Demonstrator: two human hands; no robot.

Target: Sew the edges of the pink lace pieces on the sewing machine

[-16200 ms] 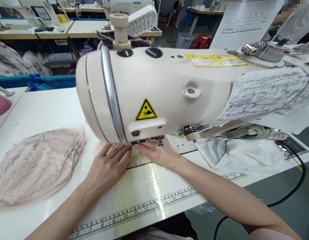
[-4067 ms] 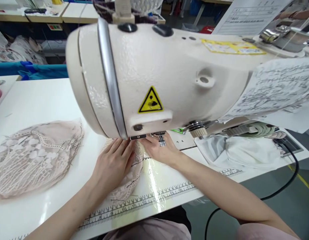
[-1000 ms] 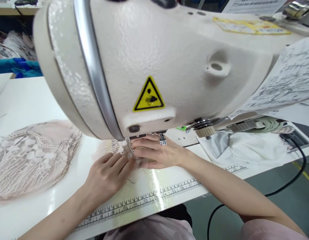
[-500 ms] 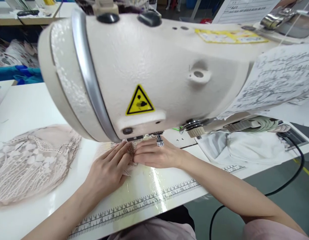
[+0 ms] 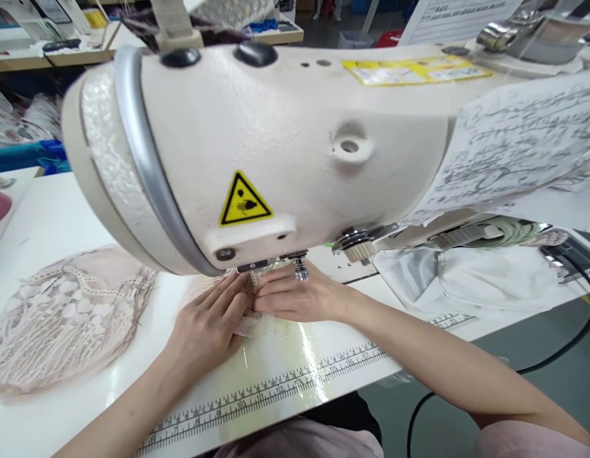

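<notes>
A cream sewing machine head (image 5: 276,146) with a yellow warning sticker fills the upper view. Beneath its needle end lies a small pale pink lace piece (image 5: 246,326). My left hand (image 5: 206,327) rests flat on the lace, fingers stretched toward the presser foot (image 5: 299,270). My right hand (image 5: 299,299) lies beside it, fingers together and pressed onto the lace edge just before the foot. The fingertips of both hands meet under the machine head, which hides the needle.
A stack of pink lace pieces (image 5: 61,318) lies at the left on the white table (image 5: 61,210). A ruler strip (image 5: 276,388) runs along the table's front edge. White cloth (image 5: 466,280) is bunched at the right, with a black cable (image 5: 562,356) hanging beyond.
The two hands have drawn together over the lace piece under the foot. The view has shifted slightly right and up; the lace stack has not moved.
</notes>
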